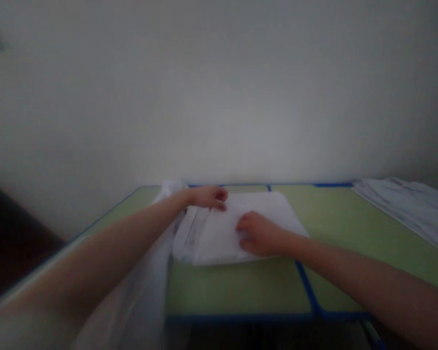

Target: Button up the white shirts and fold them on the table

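A folded white cloth [219,233] lies on a green table [241,287] with blue edging. My left hand [209,197] reaches to the cloth's far left corner, with its fingers curled onto the fabric. My right hand [258,234] rests on top of the cloth near its middle, fingers bent and pressing down. More white fabric [142,291] hangs off the table's left side under my left forearm. The picture is dim and soft, so fine finger detail is unclear.
A second pile of pale cloth [405,209] lies at the table's far right. A plain wall [219,97] stands right behind the table. A blue seam [306,287] divides the tabletop. Dark floor [10,233] shows at the left.
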The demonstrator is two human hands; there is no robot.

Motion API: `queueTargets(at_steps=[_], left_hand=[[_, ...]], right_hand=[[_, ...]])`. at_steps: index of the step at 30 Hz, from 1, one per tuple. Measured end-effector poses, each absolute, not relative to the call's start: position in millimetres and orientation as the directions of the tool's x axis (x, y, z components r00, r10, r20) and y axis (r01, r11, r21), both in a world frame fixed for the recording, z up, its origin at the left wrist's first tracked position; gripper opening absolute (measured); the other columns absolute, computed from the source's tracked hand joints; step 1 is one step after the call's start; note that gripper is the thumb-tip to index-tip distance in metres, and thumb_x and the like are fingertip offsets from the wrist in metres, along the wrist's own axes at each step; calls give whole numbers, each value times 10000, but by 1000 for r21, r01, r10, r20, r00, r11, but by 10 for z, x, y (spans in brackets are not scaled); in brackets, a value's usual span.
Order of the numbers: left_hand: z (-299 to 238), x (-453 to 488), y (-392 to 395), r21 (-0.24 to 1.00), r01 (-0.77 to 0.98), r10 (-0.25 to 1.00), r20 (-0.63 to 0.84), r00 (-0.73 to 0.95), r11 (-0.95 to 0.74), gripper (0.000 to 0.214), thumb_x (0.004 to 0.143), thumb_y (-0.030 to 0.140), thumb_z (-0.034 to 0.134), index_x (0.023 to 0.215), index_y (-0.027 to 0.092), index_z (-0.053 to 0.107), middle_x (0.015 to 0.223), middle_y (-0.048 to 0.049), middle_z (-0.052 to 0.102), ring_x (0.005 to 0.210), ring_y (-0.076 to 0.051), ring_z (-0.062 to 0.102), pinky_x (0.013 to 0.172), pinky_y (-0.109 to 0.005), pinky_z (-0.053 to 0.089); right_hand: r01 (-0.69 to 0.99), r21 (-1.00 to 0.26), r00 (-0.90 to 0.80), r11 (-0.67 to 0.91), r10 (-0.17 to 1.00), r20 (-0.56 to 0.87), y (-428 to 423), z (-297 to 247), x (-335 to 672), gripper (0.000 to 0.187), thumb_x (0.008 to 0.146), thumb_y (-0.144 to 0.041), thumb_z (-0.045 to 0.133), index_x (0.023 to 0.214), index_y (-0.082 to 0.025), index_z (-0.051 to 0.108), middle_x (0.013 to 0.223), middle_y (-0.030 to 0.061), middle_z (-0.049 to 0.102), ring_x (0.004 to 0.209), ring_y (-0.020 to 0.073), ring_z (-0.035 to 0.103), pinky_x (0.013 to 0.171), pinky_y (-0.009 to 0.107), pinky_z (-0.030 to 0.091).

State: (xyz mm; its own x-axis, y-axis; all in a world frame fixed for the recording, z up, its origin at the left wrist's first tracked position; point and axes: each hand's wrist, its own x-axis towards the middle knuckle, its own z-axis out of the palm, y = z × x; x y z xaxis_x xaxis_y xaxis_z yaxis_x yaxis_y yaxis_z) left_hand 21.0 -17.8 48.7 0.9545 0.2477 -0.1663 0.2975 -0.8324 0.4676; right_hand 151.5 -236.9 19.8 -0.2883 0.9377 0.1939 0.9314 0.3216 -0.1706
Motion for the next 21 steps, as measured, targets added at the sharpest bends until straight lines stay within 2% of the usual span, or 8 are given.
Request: queueTargets(at_steps=[3,6,9,11,13,15,17,21], left_hand=[[424,175,-206,323,454,369,-290,883,-830,296,652,379,638,831,183,507,602,37,575,502,-107,525,512,-209,381],[416,181,-256,124,529,430,-442,787,-840,390,601,346,675,931,175,557,596,13,623,516,-132,565,536,-222,408],[514,305,-284,-23,478,438,-442,783,-878,640,471,293,756,1068,170,562,784,-48,685,653,-187,614,603,-255,447],[582,464,-276,-4,370,349,-340,873,-929,704,471,284,758,1135,174,552,999,-85,668,834,-214,616,712,-264,456],[594,652,-243,82,274,251,-217,943,-958,657,584,350,696,1196,187,523,1204,-92,583,1022,-206,563,838,-249,422],[533,820,-182,123,277,255,-169,952,-953,561,714,402,581,1225,182,507,1295,-91,517,1111,-188,513,902,-239,384],[428,927,-94,103,341,317,-200,927,-934,454,775,370,495,1168,151,556,1232,-113,567,1051,-192,548,873,-257,403],[253,914,121,67,379,352,-253,901,-923,303,733,237,484,961,130,653,983,-99,681,827,-184,605,746,-267,445]], right_hand=[[921,-153,-331,359,926,179,-2417,133,1487,267,753,-321,577,927,-131,645,986,118,602,960,217,514,894,354,373],[902,-164,-373,400,912,171,-2558,42,1504,415,822,-369,503,1141,-116,579,1247,154,503,1172,243,419,994,387,308],[875,-185,-429,447,894,130,-2729,17,1603,558,864,-406,440,1335,-109,414,1404,155,347,1308,241,271,1070,396,221],[882,-202,-406,425,904,132,-2834,51,1739,547,880,-404,416,1348,-121,400,1393,141,371,1310,231,275,1082,394,216],[924,-206,-286,323,940,187,-2939,101,1931,512,881,-396,419,1319,-131,443,1345,141,431,1278,231,328,1071,406,246],[962,-183,-155,202,958,242,-3059,136,2145,529,842,-440,484,1278,-141,492,1312,157,458,1243,258,366,1044,438,283],[977,-130,-133,167,962,241,-3191,143,2332,579,778,-494,563,1253,-165,523,1313,161,454,1230,284,378,1024,457,304],[929,-46,-361,368,925,119,-3385,87,2546,435,837,-399,521,1242,-240,538,1317,95,480,1257,241,372,1046,430,278]])
